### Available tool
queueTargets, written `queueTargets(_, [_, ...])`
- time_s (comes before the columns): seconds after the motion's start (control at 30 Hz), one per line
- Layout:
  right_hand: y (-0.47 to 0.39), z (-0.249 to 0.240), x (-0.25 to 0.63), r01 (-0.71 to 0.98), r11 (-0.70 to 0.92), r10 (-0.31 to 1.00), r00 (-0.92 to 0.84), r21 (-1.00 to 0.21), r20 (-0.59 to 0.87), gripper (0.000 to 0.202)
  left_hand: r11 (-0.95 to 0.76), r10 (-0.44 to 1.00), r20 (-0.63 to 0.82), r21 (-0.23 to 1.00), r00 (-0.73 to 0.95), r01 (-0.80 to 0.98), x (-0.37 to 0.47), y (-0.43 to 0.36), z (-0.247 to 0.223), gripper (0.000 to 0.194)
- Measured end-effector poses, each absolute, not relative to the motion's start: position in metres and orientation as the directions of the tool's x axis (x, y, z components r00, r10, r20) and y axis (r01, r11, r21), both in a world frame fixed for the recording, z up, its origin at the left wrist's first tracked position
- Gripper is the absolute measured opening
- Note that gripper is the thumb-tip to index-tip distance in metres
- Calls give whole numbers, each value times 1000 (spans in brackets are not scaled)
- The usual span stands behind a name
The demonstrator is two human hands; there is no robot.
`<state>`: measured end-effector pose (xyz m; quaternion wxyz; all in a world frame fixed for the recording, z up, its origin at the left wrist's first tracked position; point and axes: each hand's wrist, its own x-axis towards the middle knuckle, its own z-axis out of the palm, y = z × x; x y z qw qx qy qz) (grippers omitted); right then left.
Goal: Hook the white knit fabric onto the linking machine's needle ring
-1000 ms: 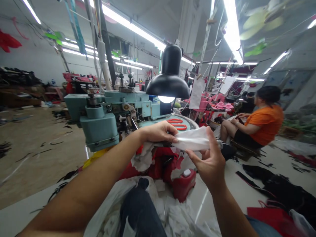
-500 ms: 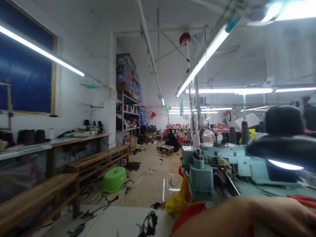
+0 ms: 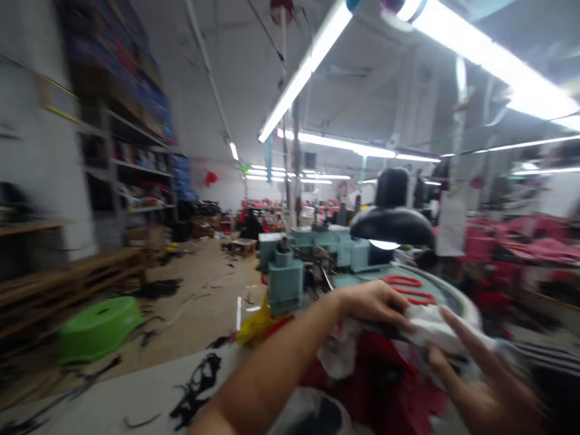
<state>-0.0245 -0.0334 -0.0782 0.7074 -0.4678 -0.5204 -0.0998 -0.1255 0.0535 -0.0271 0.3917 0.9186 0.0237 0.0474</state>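
Observation:
My left hand [image 3: 378,302] reaches in from the bottom centre, its fingers bent down and closed on the edge of a white cloth [image 3: 428,323]. At the right, my right hand [image 3: 484,380] is blurred, with its index finger and thumb spread apart at the cloth's other side. Dark red fabric [image 3: 380,374] and more white fabric hang below my hands. Just beyond my left hand, red-handled scissors [image 3: 408,290] rest on the pale green table of a sewing machine [image 3: 285,281]. What lies under my left fingers is partly hidden.
A black lamp [image 3: 392,223] hangs low over the machine table. To the left are a green stool [image 3: 99,329], a wooden bench [image 3: 77,278] and dark scraps [image 3: 199,386]. Pink fabric [image 3: 539,241] is piled at the right. Yellow fabric [image 3: 254,323] hangs beside the machine.
The view has turned right, so machine, lamp and stool sit further left. My right hand has come into view, and both hands are now at the white cloth.

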Motion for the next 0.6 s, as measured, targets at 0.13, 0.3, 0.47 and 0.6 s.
queueTargets(0.13, [-108,-106,-4,765,291,316,490,-575,812,63,-624,-64,125,769,990,-137,-132,65,-22,37])
queueTargets(0.3, [-108,-117,-32,765,252,313,515,-592,798,84,-629,-118,126,758,985,-172,-127,65,-22,27])
queueTargets(0.47, [-111,-117,-32,735,258,298,557,-627,776,83,-645,-52,144,750,988,-143,-129,63,-21,24])
queueTargets(0.6, [-120,-114,-27,702,281,316,576,-655,753,88,-647,-43,151,749,988,-143,-128,63,-22,23])
